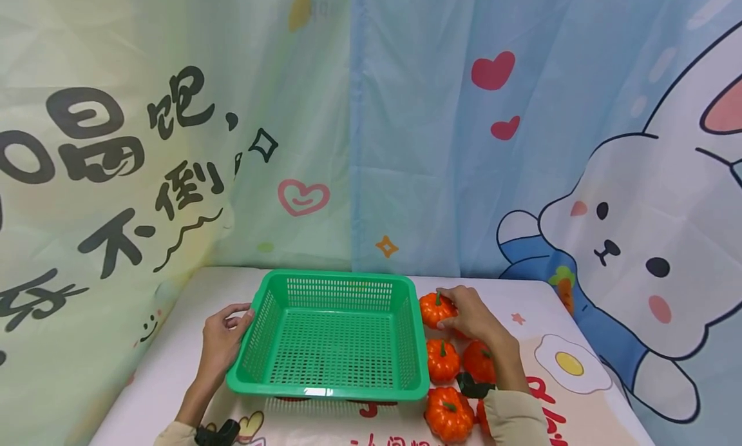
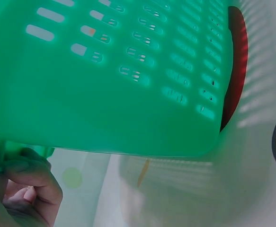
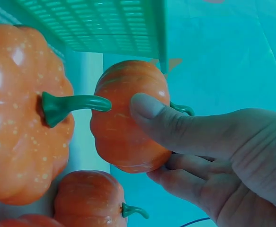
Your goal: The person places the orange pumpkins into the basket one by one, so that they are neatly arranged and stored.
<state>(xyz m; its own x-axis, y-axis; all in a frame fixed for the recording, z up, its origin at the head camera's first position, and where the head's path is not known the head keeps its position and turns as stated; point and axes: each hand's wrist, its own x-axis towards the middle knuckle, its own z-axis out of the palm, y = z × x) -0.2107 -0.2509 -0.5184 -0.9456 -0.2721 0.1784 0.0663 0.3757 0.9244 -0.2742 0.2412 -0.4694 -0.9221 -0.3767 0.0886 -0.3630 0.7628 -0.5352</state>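
Note:
A green plastic basket with perforated walls stands on the table, with nothing inside it. My left hand grips its left rim, fingers curled over the edge; the left wrist view shows the thumb and fingers at that rim. At the basket's far right side my right hand holds a small orange pumpkin with a green stem. In the right wrist view the thumb lies across that pumpkin, with other fingers behind it. Nearer to me sit more pumpkins, one beside the basket and another in front.
A further pumpkin lies under my right forearm, and another is partly hidden by the sleeve. The table's printed cover shows a fried egg and red lettering. Printed curtains hang behind and at both sides.

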